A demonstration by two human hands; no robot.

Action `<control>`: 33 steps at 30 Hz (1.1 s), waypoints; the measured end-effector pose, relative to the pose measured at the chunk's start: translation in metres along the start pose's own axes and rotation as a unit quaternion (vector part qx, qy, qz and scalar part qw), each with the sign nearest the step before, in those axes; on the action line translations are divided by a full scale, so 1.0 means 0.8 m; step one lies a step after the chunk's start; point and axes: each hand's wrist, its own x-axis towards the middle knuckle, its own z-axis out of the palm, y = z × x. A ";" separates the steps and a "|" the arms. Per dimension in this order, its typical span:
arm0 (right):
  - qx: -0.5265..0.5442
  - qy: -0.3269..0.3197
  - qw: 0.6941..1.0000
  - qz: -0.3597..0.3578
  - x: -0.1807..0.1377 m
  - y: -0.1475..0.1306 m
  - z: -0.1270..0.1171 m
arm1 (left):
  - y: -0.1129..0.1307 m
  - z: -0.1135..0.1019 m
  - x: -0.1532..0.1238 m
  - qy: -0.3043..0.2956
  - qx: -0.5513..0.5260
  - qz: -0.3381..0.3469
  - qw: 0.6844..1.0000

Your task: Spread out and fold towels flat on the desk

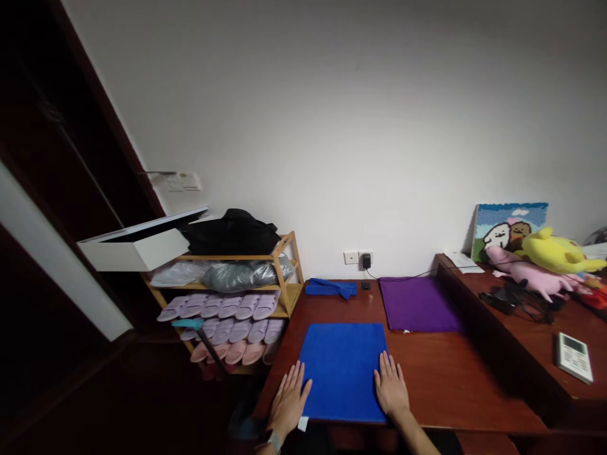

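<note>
"Blue cloth (344, 373) lies spread on the desk (441, 379) between our hands, right?"

"Yes, we have the left hand (288, 397) along one side edge, thumb over the fabric, and the right hand (392, 384) along the opposite edge."

"Are we clutching any of it?"

"No, both hands look released, palms down with fingers stretched out flat."

"What pokes out beside our left hand?"

"We see a small white tag (303, 423) at the cloth's near corner."

"And past our fingertips?"

"We see a folded blue bundle (331, 289) straight beyond, and a purple cloth (422, 304) ahead and rightward of our right hand."
</note>
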 end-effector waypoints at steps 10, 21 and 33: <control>0.020 0.076 0.997 -0.026 -0.071 0.016 0.034 | 0.061 -0.008 -0.014 0.119 -0.035 0.104 0.987; 0.021 0.075 0.995 -0.054 -0.077 0.026 0.051 | 0.273 0.038 -0.021 0.044 -0.091 0.255 0.962; 0.010 0.088 0.995 -0.040 -0.085 0.016 0.035 | 0.124 0.067 -0.080 0.179 -0.018 0.069 0.981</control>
